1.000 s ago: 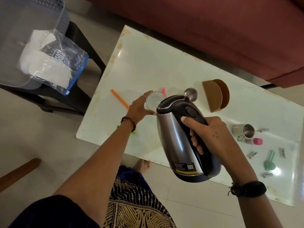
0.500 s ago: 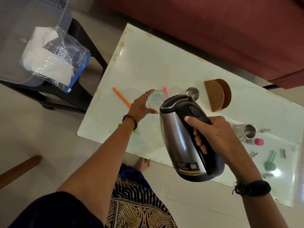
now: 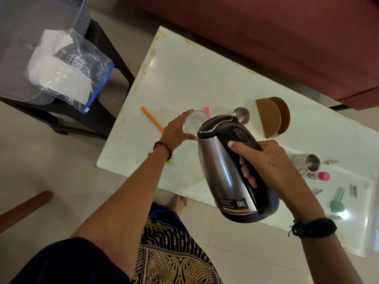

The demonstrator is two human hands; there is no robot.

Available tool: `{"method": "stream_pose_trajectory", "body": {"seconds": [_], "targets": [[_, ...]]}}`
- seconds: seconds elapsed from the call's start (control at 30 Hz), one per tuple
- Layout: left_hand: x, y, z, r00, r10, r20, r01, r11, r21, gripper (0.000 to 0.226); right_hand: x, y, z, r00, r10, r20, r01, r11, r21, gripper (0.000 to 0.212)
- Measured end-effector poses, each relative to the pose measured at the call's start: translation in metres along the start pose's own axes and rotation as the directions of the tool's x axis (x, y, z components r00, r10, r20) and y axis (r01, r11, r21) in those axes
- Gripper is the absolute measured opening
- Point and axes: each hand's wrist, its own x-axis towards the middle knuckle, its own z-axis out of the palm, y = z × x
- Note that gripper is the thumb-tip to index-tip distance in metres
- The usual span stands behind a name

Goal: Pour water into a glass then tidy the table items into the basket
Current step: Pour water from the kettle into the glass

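Note:
My right hand (image 3: pixel 264 160) grips the black handle of a steel kettle (image 3: pixel 225 173), which is tilted with its lid end toward a clear glass (image 3: pixel 193 120). The glass stands on the white table (image 3: pixel 194 78), and my left hand (image 3: pixel 176 130) is wrapped around its near side. The kettle's spout and any stream of water are hidden behind the lid. A grey plastic basket (image 3: pixel 24 23) sits on a black stool at the far left, with a clear bag of white items (image 3: pixel 67 70) at its front edge.
On the table lie an orange stick (image 3: pixel 151 118), a pink item (image 3: pixel 207 109), a steel ladle bowl (image 3: pixel 242 114), a brown holder (image 3: pixel 272 117), a steel mug (image 3: pixel 307 162), a pink-capped bottle (image 3: pixel 320 176), a green tool (image 3: pixel 336 199) and small tubes. A red sofa (image 3: pixel 287 37) runs behind.
The kettle and both hands keep nearly the same pose. The view has shifted slightly, and the kettle sits a little further right and lower.

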Motion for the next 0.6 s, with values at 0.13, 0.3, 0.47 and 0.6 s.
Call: {"method": "stream_pose_trajectory", "body": {"seconds": [0.13,0.3,0.47,0.6], "targets": [[0.0001,0.0001,-0.0002,1.0,0.002,0.006,-0.002,1.0,-0.025,0.082,0.0013,-0.0007,0.0009,1.0,-0.006,0.005,0.006,1.0,-0.012,0.041],[0.0004,-0.0001,0.0,1.0,-0.003,0.008,0.004,1.0,-0.03,0.081,0.0031,-0.0004,0.0025,1.0,-0.013,0.006,0.013,1.0,-0.014,0.041],[0.0,-0.0019,-0.0001,1.0,0.01,0.006,-0.01,0.999,-0.035,0.081,0.006,0.0011,0.0043,1.0,0.006,0.005,-0.006,1.0,-0.007,0.041],[0.0016,-0.0029,0.0004,1.0,0.011,0.009,-0.011,0.999,-0.037,0.08,0.007,0.0013,0.006,1.0,0.0,0.006,0.0,1.0,-0.008,0.041]]}}
